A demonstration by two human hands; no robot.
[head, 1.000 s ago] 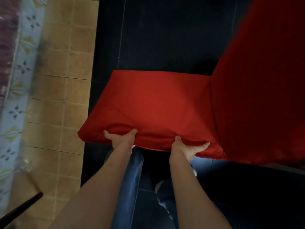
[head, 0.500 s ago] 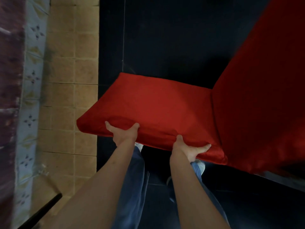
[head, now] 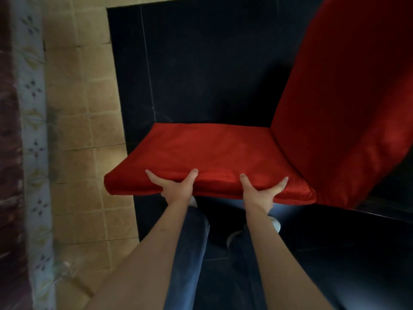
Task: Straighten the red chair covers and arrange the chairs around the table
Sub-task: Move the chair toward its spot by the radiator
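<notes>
A chair in a red cover [head: 214, 153] fills the middle and right of the head view, its seat facing me and its tall backrest [head: 348, 104] rising at the right. My left hand [head: 176, 186] grips the near edge of the seat, thumb on top and fingers tucked under. My right hand [head: 261, 191] grips the same edge a little to the right, thumb and one finger spread on the red cloth. The fingers under the seat are hidden. No chair legs show, and no table is in view.
Black floor tiles [head: 201, 74] lie under and beyond the chair. Tan tiles [head: 85, 130] run along the left, bordered by a patterned cloth or wall strip [head: 33, 153]. My jeans-clad legs [head: 190, 253] and white shoes [head: 274, 224] stand below the seat.
The chair seat has swung to lie more level and square to me. My hands keep their hold on the near edge, and my view has shifted, showing more tan tile at the left and top.
</notes>
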